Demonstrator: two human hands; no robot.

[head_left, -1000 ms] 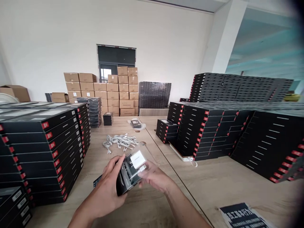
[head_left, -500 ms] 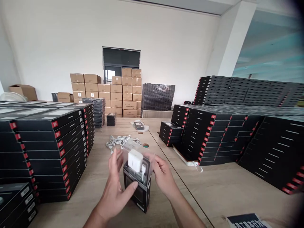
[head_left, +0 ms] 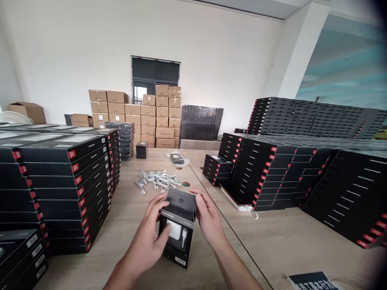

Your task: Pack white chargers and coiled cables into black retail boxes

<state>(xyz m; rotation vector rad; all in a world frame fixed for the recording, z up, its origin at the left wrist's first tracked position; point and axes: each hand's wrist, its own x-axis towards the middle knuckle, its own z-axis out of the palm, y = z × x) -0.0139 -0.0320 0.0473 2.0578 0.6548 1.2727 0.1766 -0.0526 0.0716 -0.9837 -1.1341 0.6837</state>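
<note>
A black retail box (head_left: 180, 251) stands upright between my hands, its top flap (head_left: 181, 200) raised. Through its front window show a white charger (head_left: 175, 230) and a white cable plug (head_left: 184, 237). My left hand (head_left: 148, 235) is closed round the box's left side, thumb on the front by the window and fingers at the top edge. At the upper right corner, my right hand (head_left: 209, 219) grips the box by the flap, its fingertips partly hidden. Just beyond the box lies a pile of white cables (head_left: 160, 179).
Tall stacks of black boxes stand left (head_left: 54, 193) and right (head_left: 256, 173) on the wooden table (head_left: 217, 249). A small dark pack (head_left: 177, 158) lies on clear plastic farther back. Brown cartons (head_left: 148, 121) are piled by the wall. A printed sheet (head_left: 313, 280) lies near right.
The charger and cable plug, earlier sticking out above the box in a clear plastic insert, are now down inside it behind the window. The dark top flap now shows.
</note>
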